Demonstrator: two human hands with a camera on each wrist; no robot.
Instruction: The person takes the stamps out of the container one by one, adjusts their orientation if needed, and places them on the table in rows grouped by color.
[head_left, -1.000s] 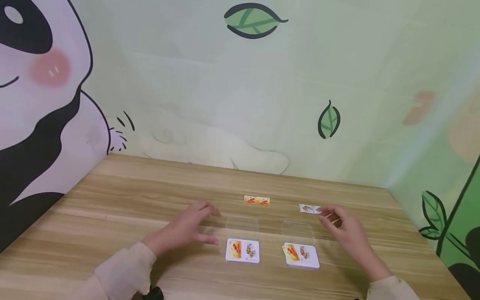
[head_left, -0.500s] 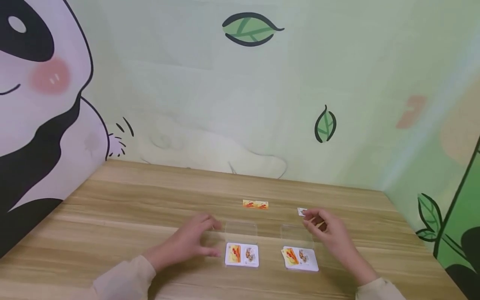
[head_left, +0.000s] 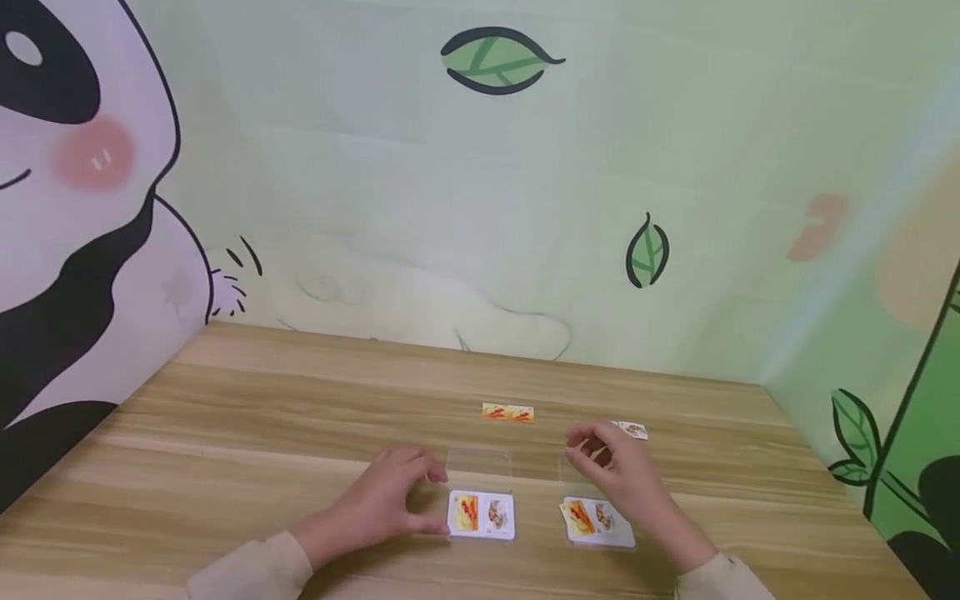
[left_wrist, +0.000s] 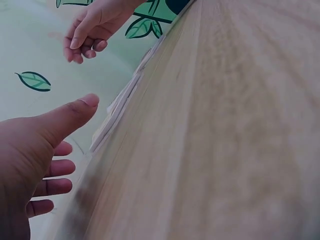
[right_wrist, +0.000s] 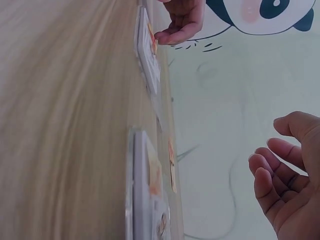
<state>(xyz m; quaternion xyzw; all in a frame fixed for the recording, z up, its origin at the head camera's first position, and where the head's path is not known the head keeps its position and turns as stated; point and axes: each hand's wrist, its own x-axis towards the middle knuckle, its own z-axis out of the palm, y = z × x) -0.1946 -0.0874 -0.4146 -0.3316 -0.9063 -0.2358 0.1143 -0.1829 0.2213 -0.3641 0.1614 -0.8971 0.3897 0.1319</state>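
Note:
My left hand (head_left: 382, 497) is at the left side of the left clear plastic case, thumb and fingers apart around its edge. Whether it touches I cannot tell. That case holds a white card (head_left: 498, 515) with a yellow-orange picture and a food picture. My right hand (head_left: 626, 473) hovers above the right clear case, fingers loosely bent with nothing between them, as the right wrist view also shows. A similar white card (head_left: 618, 535) lies in the right case, with a small yellow picture card (head_left: 579, 517) askew at its left side.
Two small orange picture cards (head_left: 507, 413) lie side by side farther back on the wooden table (head_left: 300, 392). Small white picture cards (head_left: 633, 430) sit behind my right hand, partly hidden. A painted wall (head_left: 360, 208) rises along the table's back edge.
My right hand has moved left, away from the white picture cards at the back, to over the right case. My left hand has come slightly closer to the left case.

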